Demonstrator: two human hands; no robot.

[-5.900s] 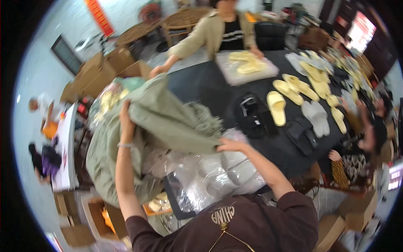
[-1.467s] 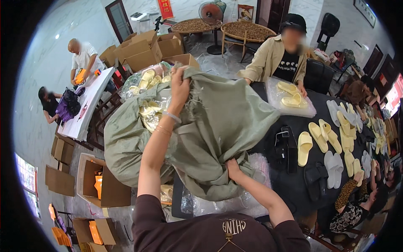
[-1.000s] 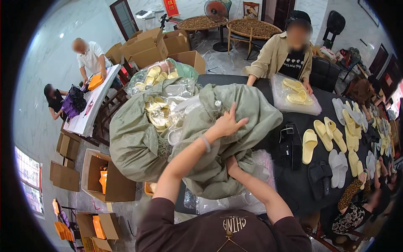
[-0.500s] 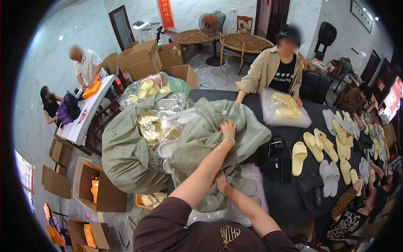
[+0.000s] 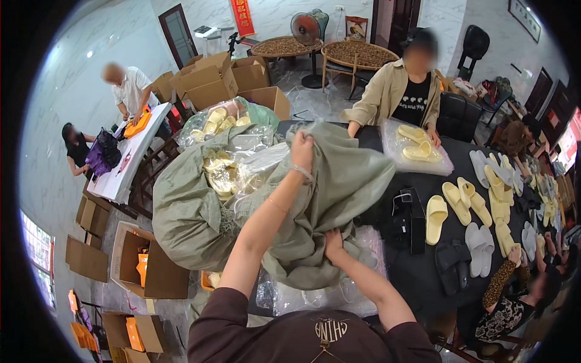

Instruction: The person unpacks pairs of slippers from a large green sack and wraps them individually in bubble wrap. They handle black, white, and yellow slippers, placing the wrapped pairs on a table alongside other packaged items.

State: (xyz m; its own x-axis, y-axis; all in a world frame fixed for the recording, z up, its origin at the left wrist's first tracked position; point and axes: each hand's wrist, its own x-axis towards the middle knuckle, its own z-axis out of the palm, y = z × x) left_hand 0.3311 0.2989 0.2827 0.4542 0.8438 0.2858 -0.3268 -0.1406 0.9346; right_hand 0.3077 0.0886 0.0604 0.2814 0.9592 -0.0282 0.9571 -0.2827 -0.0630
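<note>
In the middle of the table a grey-green woven sack (image 5: 351, 172) stands bunched up, its cloth partly raised. My left hand (image 5: 302, 151) is closed around a fold at the top of it. Lower down, my right hand (image 5: 333, 245) grips the near side of the cloth, some fingers hidden in it. On the left a second grey-green sack (image 5: 187, 212) stands open, showing pale yellow slippers (image 5: 219, 178) in clear plastic. Beneath the raised cloth, clear plastic bags (image 5: 357, 296) lie by the table's near edge.
Yellow slippers (image 5: 435, 219), grey slippers (image 5: 480, 248) and black slippers (image 5: 452, 266) lie on the black table (image 5: 408, 296). Across it, a person (image 5: 396, 91) stands at a stack of plastic bags (image 5: 393, 151). Cardboard boxes (image 5: 163, 269) sit on the floor at left.
My left hand has lifted the sack's cloth up and to the left. My right hand has shifted slightly up and right. More of the plastic bags beneath now shows.
</note>
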